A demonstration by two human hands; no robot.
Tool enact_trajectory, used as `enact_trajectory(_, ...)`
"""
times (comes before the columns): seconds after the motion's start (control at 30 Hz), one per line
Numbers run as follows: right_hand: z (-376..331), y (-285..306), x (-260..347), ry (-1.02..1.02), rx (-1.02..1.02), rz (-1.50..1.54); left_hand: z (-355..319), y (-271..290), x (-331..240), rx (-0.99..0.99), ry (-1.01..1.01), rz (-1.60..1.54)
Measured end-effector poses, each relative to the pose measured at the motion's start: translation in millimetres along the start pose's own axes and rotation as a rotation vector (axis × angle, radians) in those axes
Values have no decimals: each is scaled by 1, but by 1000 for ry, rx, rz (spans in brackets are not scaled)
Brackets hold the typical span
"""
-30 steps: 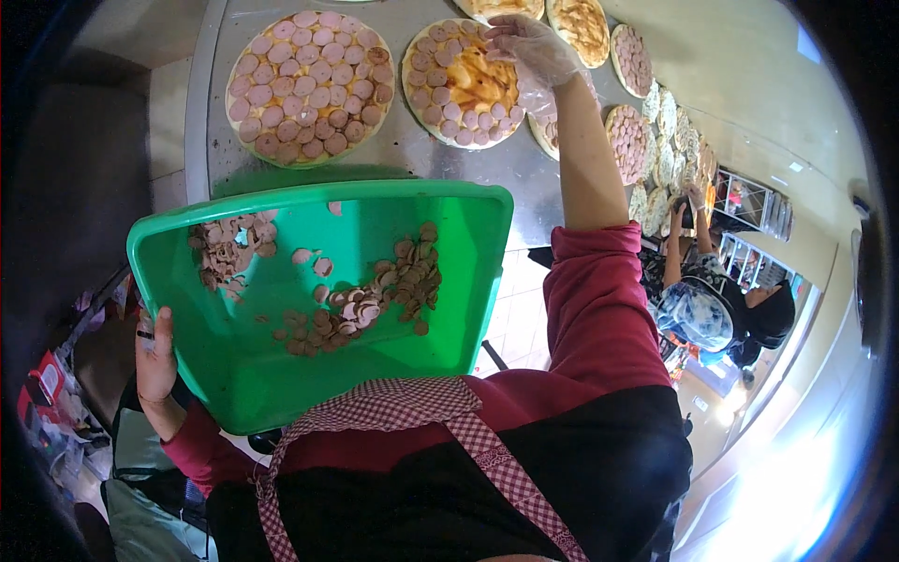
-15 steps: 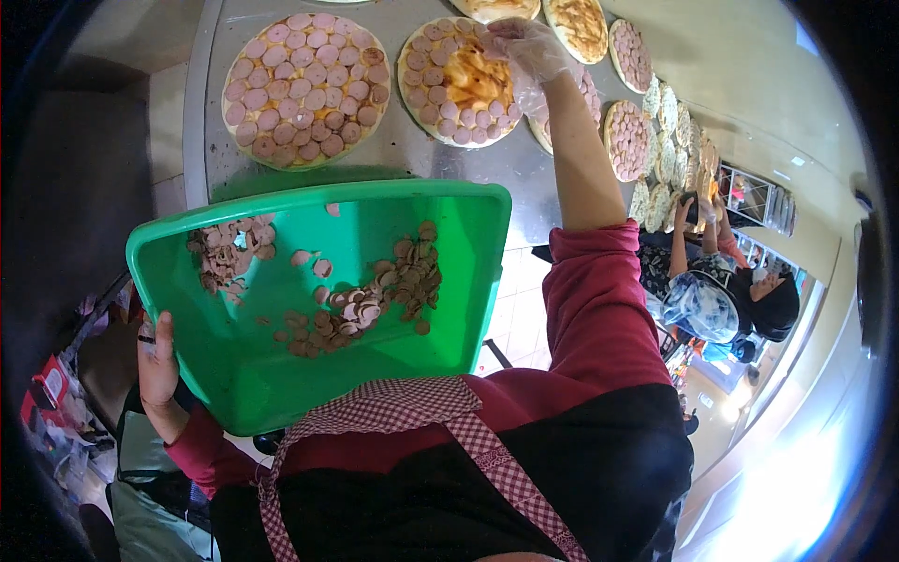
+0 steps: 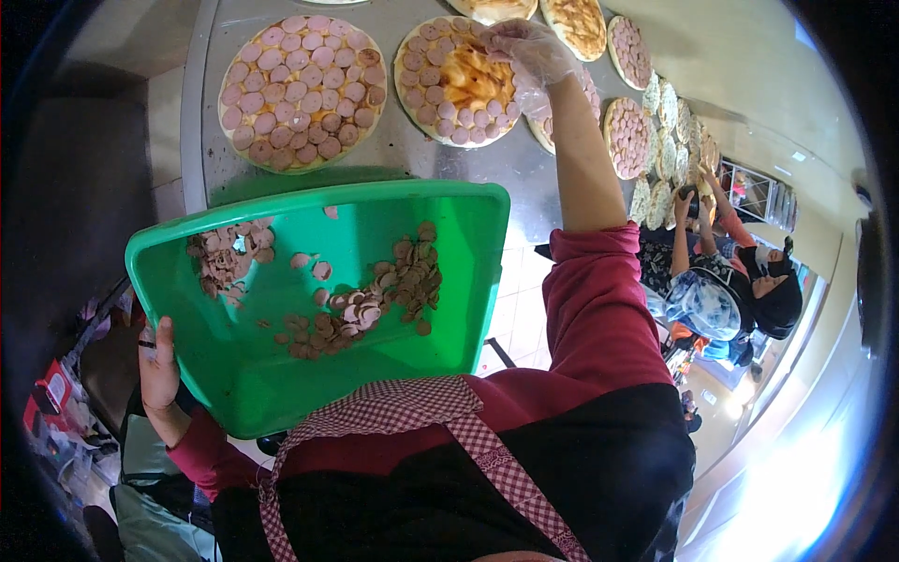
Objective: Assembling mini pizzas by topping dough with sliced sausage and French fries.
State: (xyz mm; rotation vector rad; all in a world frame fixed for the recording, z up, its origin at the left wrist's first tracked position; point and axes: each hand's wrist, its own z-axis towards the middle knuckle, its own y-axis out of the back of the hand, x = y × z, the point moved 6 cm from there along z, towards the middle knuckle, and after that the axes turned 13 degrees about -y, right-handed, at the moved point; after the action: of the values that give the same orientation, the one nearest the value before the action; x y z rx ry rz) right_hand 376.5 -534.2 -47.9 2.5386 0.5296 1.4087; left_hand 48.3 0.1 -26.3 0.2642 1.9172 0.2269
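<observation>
Against my body leans a green plastic tub (image 3: pixel 318 192), with several sausage slices (image 3: pixel 351 309) lying in loose heaps inside. My left hand (image 3: pixel 161 370) grips its left rim, thumb outside in view and the other fingers hidden. My right hand (image 3: pixel 532 54), in a clear plastic glove, reaches over a round pizza (image 3: pixel 476 80) with its fingers pinched together at the upper right edge. Whatever lies between those fingers is hidden. Sausage slices ring that pizza, while its browned middle and upper right show bare. Left of it, another pizza (image 3: pixel 304 94) is covered with slices.
The metal table (image 3: pixel 393 159) carries more pizzas toward the right, some with slices, such as one pizza (image 3: pixel 626 138), and bare browned bases (image 3: pixel 574 26). Farther right, co-workers (image 3: pixel 712 290) stand at the same table beside a rack (image 3: pixel 758 199). Bags and packages (image 3: pixel 61 403) lie at lower left.
My right hand has shifted very slightly over the same pizza, still pinched. The tub and my left hand are nearly unmoved. The co-workers at right have changed posture.
</observation>
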Motion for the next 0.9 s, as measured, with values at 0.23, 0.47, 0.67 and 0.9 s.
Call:
enact_trajectory(0.23,18,0,-8,-13,-1,-250,-1,2,0,-6,18,27)
enact_trajectory(0.47,22,-11,5,61,-273,-798,-3,1,-3,-28,1,55)
enact_trajectory(0.67,8,-6,13,186,-387,-962,-1,2,0,-9,21,49)
enact_trajectory(0.9,5,-19,6,190,-355,-935,-3,4,3,3,34,72)
